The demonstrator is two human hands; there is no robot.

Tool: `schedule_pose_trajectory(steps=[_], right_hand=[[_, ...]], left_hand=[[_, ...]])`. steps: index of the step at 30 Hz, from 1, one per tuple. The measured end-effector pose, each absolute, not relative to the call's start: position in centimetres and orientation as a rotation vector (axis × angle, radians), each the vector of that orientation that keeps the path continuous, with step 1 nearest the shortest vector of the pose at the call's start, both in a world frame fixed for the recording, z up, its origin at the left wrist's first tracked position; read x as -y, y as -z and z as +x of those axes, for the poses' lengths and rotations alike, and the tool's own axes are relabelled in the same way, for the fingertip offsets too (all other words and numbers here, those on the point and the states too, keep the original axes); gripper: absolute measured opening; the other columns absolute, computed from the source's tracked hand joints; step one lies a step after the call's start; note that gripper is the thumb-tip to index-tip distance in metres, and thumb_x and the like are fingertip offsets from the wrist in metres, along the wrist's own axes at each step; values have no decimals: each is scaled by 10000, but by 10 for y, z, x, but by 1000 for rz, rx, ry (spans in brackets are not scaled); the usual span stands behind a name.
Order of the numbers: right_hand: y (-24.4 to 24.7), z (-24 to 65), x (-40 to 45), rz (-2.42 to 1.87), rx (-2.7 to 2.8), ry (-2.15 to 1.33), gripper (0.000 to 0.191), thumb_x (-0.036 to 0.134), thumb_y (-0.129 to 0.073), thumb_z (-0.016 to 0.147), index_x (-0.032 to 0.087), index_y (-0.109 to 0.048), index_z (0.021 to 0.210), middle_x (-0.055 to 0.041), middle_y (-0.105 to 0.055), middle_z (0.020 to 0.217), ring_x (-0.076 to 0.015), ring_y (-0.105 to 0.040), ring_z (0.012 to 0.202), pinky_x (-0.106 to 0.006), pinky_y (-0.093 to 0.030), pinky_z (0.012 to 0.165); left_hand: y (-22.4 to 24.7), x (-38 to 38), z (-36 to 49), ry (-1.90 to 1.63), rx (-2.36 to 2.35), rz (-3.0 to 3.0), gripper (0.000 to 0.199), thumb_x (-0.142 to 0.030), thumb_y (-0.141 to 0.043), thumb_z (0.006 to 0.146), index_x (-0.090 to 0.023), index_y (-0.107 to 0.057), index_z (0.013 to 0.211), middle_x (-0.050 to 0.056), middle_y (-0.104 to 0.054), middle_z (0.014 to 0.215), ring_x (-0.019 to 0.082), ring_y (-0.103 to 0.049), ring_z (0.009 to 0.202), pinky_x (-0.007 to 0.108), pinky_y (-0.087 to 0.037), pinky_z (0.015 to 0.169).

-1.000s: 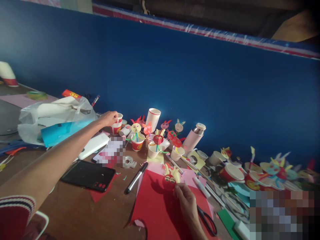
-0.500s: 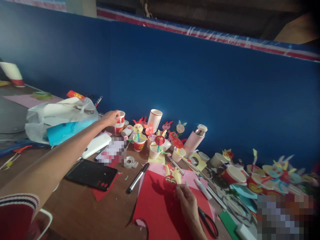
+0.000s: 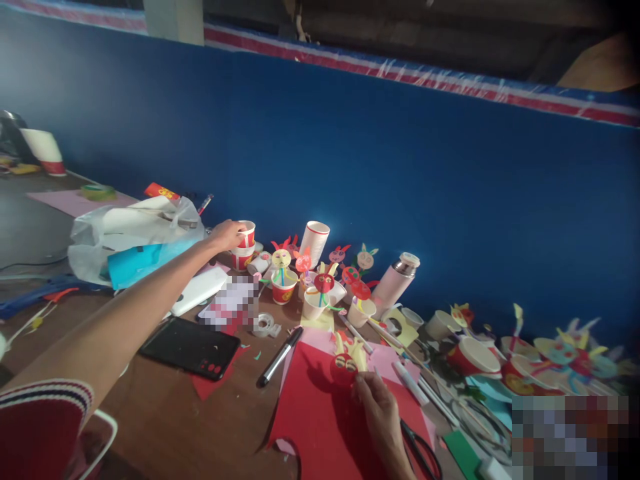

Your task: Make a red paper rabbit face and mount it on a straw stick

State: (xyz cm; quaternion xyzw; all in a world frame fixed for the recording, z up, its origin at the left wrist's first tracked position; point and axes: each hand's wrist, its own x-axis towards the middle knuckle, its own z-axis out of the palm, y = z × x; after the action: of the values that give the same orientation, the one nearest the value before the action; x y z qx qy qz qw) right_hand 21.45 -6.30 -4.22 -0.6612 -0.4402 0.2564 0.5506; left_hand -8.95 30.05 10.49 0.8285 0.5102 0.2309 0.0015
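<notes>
here, left hand (image 3: pixel 229 236) grips a red cup (image 3: pixel 249 237), right hand (image 3: pixel 379 401) a horned red face (image 3: pixel 343 365).

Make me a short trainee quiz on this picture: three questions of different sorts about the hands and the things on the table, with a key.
1. Multiple choice. What does the left hand hold?
a) the scissors
b) a red-and-white paper cup
c) the marker

2. True or false. The pink flask stands to the right of the tall white cup stack.

3. Fill in the missing word. The right hand holds a round red paper face with ____ horn-like pieces at its top.

Key: 1. b; 2. true; 3. yellow.
</notes>
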Motion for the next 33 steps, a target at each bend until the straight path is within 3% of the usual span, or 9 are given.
schedule_pose_trajectory(steps=[7,16,21,27,33], right_hand=[[36,211,65,-1580,1037,-589,260,392,-547,773,172,-553,634,33,-497,537,-121,-444,516,-210,-349,495],[31,206,65,-1554,1047,-621,286,435,-553,757,175,-550,639,31,-492,524,-125,-433,505,-222,-343,491],[33,206,64,-1571,1058,-640,311,467,-557,744,175,-554,638,35,-496,522,-127,-437,505,-224,-343,494],[35,207,68,-1607,988,-593,280,438,-541,771,171,-559,688,37,-506,558,-119,-443,512,-213,-345,485],[24,215,73,-1665,1003,-448,261,407,-509,795,163,-562,718,19,-537,589,-136,-481,571,-220,-366,539]], left_hand=[[-120,-292,-92,-944,-1615,2543,105,-183,-568,712,-122,-630,771,-25,-550,620,96,-399,561,208,-250,528],[-156,-270,-94,-1355,-1624,2494,111,-166,-505,747,-114,-595,785,21,-574,761,123,-422,683,236,-293,621],[-167,-215,-53,-1689,-1328,2399,99,-157,-458,732,-141,-554,718,10,-536,685,127,-450,641,242,-334,606],[-106,-108,25,-1511,-657,2373,80,-170,-438,762,-172,-485,697,17,-504,674,137,-471,645,254,-392,601],[-31,-54,41,-1331,-438,2488,36,-154,-451,765,-182,-473,764,41,-520,713,171,-491,719,302,-420,670]])
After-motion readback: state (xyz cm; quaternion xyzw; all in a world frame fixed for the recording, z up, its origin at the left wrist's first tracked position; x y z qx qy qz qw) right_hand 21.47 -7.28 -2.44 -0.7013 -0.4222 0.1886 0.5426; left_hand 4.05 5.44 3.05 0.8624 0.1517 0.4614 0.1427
